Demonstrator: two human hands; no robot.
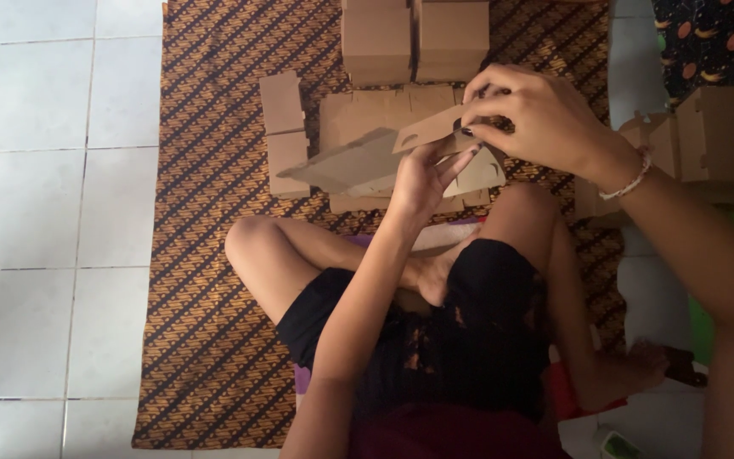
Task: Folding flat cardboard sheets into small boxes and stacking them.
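I sit cross-legged on a brown patterned cloth (pixel 206 280). Both hands hold one flat brown cardboard box blank (pixel 358 161) above my knees. My left hand (pixel 426 174) grips it from below at its right part, fingers curled up onto it. My right hand (pixel 524 115) comes from above and pinches a flap with a cut-out slot (pixel 425 132) at the blank's upper right edge. A beaded bracelet (pixel 630 183) sits on my right wrist.
More flat cardboard blanks (pixel 286 132) lie on the cloth under my hands. Folded cardboard boxes (pixel 414 38) stand at the far edge. Another pile of cardboard (pixel 707 136) rests to the right, beside a dark printed fabric (pixel 707 38). White floor tiles (pixel 44 212) surround the cloth.
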